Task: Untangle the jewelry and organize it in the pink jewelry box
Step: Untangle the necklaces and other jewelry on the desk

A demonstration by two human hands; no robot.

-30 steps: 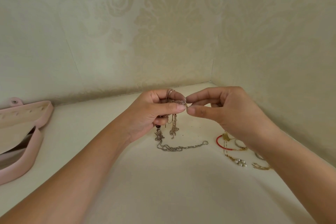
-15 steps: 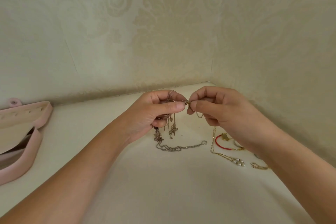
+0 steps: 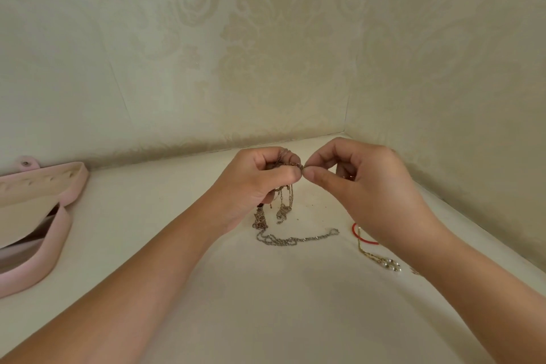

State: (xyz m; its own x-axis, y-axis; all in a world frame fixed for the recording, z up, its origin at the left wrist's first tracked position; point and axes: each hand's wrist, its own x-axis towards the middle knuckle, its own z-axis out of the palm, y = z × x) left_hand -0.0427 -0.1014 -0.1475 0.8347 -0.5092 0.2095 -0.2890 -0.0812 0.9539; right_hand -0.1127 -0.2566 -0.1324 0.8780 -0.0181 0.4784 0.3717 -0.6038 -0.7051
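The left hand (image 3: 254, 186) grips the tangle (image 3: 284, 204) near the bench's far edge. The right hand (image 3: 363, 186), having dropped the gold chain (image 3: 369, 254) by the right edge, pinches the tangle again. Untangling resumes, with the box (image 3: 38, 207) at the left edge.

We face a corner where two walls meet. The back wall (image 3: 165, 38) and the right wall (image 3: 461, 62) carry the same pale cream paper with a faint damask pattern of leaves and scrolls. A thin slanting seam (image 3: 119, 89) crosses the back wall at the left. Below lies a plain off-white worktop (image 3: 274, 313), matte, with a few tiny specks (image 3: 297, 219). The light is soft and even, the shadows weak.
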